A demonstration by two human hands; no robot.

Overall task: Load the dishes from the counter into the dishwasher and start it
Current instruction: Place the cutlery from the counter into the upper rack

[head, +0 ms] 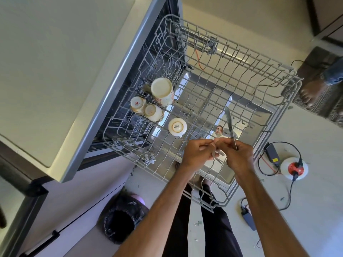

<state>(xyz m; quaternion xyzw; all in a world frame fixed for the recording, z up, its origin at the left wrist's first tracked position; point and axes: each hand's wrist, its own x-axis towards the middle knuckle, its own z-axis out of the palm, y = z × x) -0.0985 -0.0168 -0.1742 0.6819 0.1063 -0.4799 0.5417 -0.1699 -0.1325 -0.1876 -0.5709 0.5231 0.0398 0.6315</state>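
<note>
The upper rack of the dishwasher is pulled out over the open door, beside the pale desk at the left. Four pieces of crockery stand upside down in the rack's left part: a large patterned mug, two small cups touching each other just below it, and a small white cup set a little apart towards the middle. Both hands meet over the near edge of the rack. The left hand has its fingers curled round a small bunch of cutlery, whose metal ends poke out between the two hands. The right hand pinches the thin handle of a knife; its blade points away from the person, over the rack wires. A small rounded end with a printed label shows just left of the blade; what it belongs to I cannot tell. On the floor, a bin lined with a black bag stands below the desk. A round socket with cables lies to the right. Another person's bare foot rests on a rug at the far right.
</note>
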